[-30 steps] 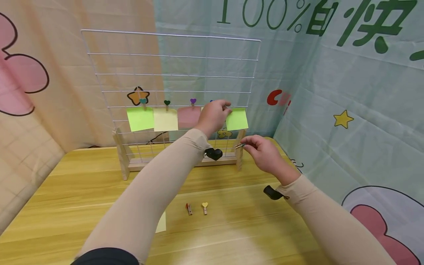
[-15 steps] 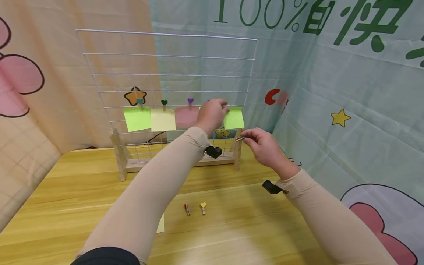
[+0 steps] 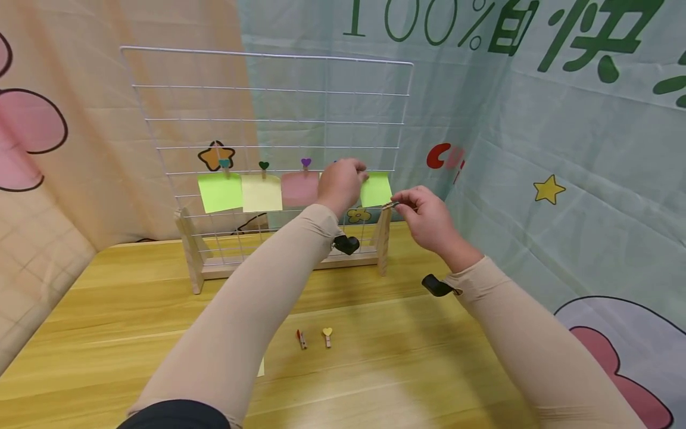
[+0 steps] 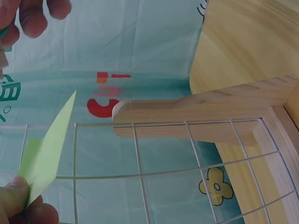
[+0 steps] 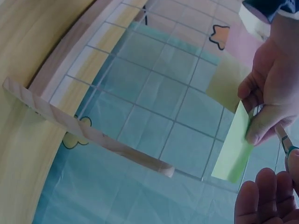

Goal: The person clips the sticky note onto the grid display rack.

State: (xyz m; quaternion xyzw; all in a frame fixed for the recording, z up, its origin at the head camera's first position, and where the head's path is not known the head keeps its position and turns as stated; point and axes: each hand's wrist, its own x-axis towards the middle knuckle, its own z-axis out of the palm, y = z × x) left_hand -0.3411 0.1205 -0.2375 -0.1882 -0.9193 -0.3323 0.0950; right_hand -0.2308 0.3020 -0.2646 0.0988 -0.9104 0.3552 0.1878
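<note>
My left hand (image 3: 342,185) pinches a light green sticky note (image 3: 377,189) by its upper left edge, against the white wire grid (image 3: 268,55). In the left wrist view the note (image 4: 49,161) is bent between thumb and fingers. My right hand (image 3: 429,219) pinches a small wooden clothespin (image 3: 390,205) with teal on it, just right of the note's lower corner. The right wrist view shows the clothespin (image 5: 282,139) close to my left hand (image 5: 278,79). Left along the grid hang a pink note (image 3: 300,189), a cream note (image 3: 262,193) and another green note (image 3: 220,193), each under a clothespin.
The grid stands in a wooden base (image 3: 214,272) at the back of the wooden table. A red clothespin (image 3: 302,339) and a yellow heart clothespin (image 3: 327,337) lie in front. Pale paper (image 3: 261,367) shows partly from under my left forearm. Printed curtains enclose the table.
My right hand has risen with the clothespin, from below the green note to beside its lower right corner. My left hand keeps its hold on the note. The head view has shifted slightly.
</note>
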